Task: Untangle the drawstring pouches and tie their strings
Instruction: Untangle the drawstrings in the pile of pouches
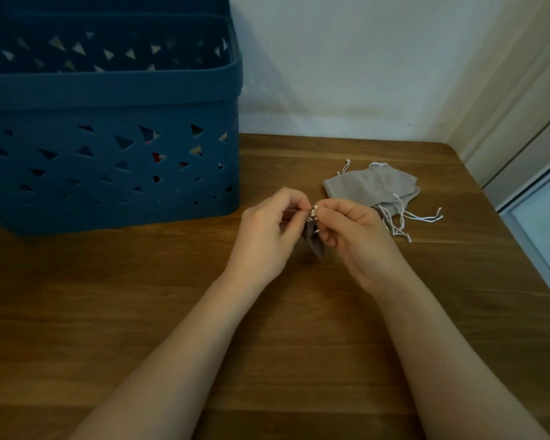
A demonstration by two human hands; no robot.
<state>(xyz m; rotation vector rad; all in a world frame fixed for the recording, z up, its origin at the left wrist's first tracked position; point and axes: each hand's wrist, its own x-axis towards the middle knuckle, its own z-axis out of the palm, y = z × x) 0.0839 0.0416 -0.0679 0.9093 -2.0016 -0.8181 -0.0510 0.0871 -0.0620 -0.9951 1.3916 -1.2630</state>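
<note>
- Grey fabric pouch (pixel 315 246) held up between both hands, above the table centre, a bit right of middle; body hangs down in a narrow fold, mostly hidden by the hands.
- Pale string (pixel 312 214) bunched at the pouch's top, right where the fingertips of both hands meet; knot or loop, can't tell which.
- Left hand (pixel 267 231): fingers curled, thumb and forefinger pinching the pouch top/string from the left side.
- Right hand (pixel 354 236): fingers curled too, pinching the same bunch from the right; the two hands' fingertips nearly touching.
- Both forearms bare, coming in from the bottom edge, angled toward each other.
- Pile of grey pouches (pixel 372 188) lying flat on the table just beyond and right of the right hand; several overlapping, exact no. unclear.
- White strings (pixel 407 217) trail out of the pile's near side toward the right, loose and crossing each other; a few short knotted ends stick up at the pile's far edge.
- Wooden table (pixel 172 312), brown planks, rounded far-right corner.
- Blue plastic basket (pixel 108 100) w/ triangle cut-outs stands on the table's far left, well apart from the pile; something red shows through the holes, can't tell what.
- White wall (pixel 346 58) behind; pale door or window frame (pixel 521 138) along the right.
</note>
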